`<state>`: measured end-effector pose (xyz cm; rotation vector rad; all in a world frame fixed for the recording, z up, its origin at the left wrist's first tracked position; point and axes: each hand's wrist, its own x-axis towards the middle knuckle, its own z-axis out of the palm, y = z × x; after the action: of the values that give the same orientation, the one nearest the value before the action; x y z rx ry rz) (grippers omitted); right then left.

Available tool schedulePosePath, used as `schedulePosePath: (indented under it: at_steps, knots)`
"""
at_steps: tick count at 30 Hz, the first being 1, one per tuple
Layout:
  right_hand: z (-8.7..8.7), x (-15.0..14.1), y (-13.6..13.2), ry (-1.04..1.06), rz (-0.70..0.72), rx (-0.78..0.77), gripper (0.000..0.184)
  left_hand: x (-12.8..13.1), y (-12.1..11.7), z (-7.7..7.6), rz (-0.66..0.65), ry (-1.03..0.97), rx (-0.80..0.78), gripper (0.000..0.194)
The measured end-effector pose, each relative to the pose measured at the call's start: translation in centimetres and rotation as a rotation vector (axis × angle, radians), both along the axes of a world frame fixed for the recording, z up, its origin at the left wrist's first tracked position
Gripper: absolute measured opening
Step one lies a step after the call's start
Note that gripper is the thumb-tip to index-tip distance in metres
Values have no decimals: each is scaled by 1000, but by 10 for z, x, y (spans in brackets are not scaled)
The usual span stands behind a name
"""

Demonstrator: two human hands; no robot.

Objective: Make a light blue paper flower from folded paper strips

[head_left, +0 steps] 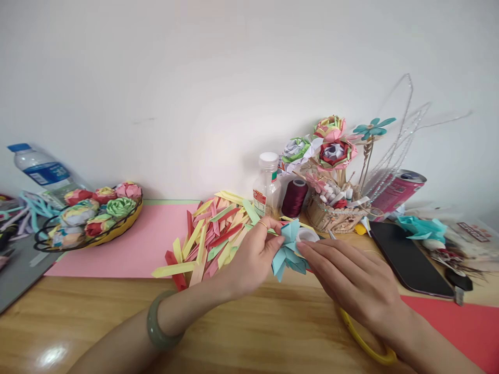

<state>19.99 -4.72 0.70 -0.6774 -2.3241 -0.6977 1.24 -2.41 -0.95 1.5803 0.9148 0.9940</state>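
Observation:
My left hand (255,254) pinches a light blue folded-paper flower (290,254) between thumb and fingers, above the front of the table. From the other side, my right hand (346,275) grips the flower's right edge; its thumb is hidden behind the fingers. Pointed petals fan out downward and upward between the two hands. A white ring-shaped roll (307,235) shows just behind the right fingertips. Under my right wrist lies a yellow loop handle (364,340), partly covered. Loose folded paper strips (212,234) in red, yellow, pink and green are heaped beside my left hand.
A basket of paper flowers (105,240) stands left on pink paper (156,236), near a water bottle (42,169). Behind my hands are a clear bottle (267,182), maroon thread spool (294,198) and flower basket (335,221). A phone (413,259) and red paper (456,324) lie right.

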Motion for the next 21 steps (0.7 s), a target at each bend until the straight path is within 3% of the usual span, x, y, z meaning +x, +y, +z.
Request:
schedulePosePath:
  at_steps: [10, 21]
  knots:
    - [-4, -1, -2, 46, 5, -66, 26, 1, 2, 0, 83, -35, -34, 12]
    - [0, -4, -1, 135, 33, -178, 27, 2, 3, -3, 73, -123, -39, 9]
